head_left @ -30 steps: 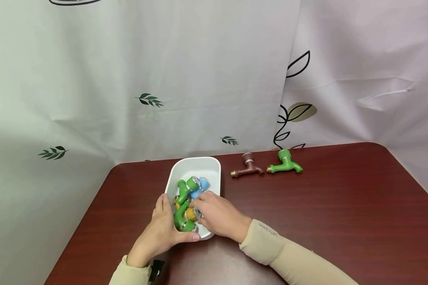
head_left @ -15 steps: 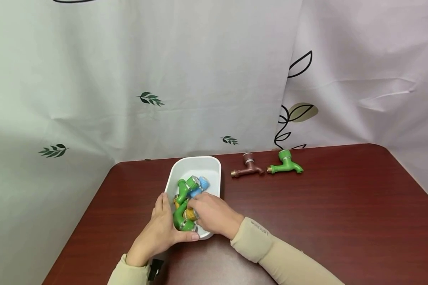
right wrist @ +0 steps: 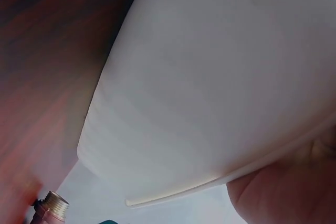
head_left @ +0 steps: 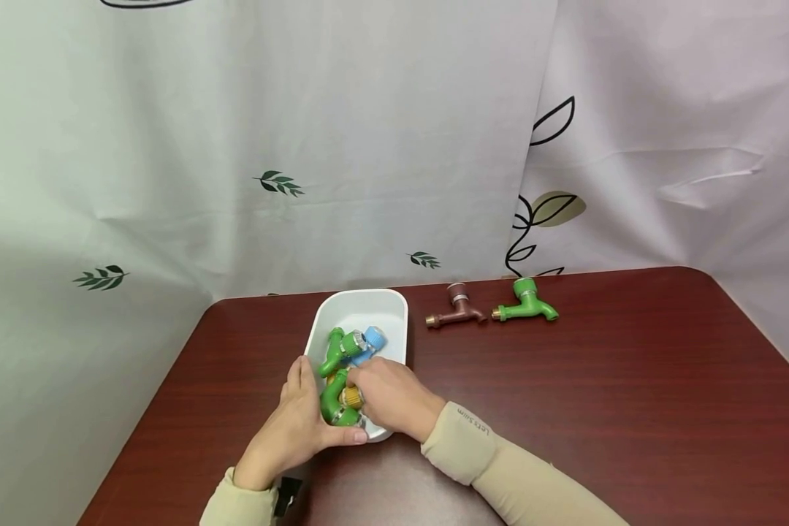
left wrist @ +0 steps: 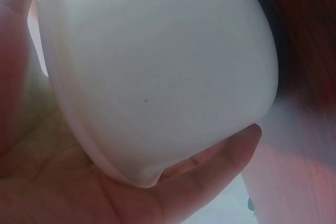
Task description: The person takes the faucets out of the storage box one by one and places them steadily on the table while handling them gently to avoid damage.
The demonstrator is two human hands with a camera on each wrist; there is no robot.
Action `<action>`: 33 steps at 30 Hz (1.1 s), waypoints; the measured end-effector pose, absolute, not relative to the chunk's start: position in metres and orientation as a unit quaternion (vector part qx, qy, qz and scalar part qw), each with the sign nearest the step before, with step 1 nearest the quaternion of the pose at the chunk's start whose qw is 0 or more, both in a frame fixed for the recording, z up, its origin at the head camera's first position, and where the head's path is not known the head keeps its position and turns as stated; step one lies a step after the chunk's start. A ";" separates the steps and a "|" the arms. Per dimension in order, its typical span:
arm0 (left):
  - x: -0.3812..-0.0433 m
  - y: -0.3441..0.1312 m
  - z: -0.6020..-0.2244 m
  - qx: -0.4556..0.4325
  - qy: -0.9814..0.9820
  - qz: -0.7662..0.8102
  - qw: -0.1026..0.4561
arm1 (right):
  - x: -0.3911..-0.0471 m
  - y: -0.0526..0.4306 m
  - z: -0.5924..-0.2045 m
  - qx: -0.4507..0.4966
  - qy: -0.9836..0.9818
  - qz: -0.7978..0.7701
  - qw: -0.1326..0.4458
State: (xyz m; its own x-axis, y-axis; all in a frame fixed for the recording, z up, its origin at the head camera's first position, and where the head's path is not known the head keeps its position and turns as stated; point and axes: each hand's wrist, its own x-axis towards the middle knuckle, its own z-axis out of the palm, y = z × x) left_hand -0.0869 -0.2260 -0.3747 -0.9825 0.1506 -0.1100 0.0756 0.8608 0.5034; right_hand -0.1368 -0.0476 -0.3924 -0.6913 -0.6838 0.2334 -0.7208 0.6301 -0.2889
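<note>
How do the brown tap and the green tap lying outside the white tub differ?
The brown tap is dark, while the green tap is bright. The brown tap lies nearer the white tub; the green tap lies farther right. Both lie on the table, brass ends facing left.

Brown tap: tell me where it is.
In the head view, the brown tap lies near the far edge of the table, between the tray on its left and a green tap on its right.
</note>
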 end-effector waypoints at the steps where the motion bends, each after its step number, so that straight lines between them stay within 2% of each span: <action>1: -0.087 -0.226 -0.375 0.059 0.962 0.257 0.074 | -0.137 -0.048 -0.393 0.388 -0.902 0.180 0.054; 10: -0.089 -0.225 -0.376 0.061 0.962 0.256 0.068 | -0.137 -0.049 -0.395 0.379 -0.906 0.174 0.073; 33: -0.091 -0.226 -0.378 0.058 0.964 0.252 0.069 | -0.150 -0.027 -0.390 0.434 -0.860 0.268 0.027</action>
State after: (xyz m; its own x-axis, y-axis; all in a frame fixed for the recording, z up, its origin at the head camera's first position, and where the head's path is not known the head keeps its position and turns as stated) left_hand -0.0909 -0.2255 -0.3776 -0.9838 0.1469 -0.1033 0.0776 0.8665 0.4931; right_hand -0.1504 -0.0274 -0.3897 -0.6219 -0.7313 0.2801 -0.7608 0.4794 -0.4375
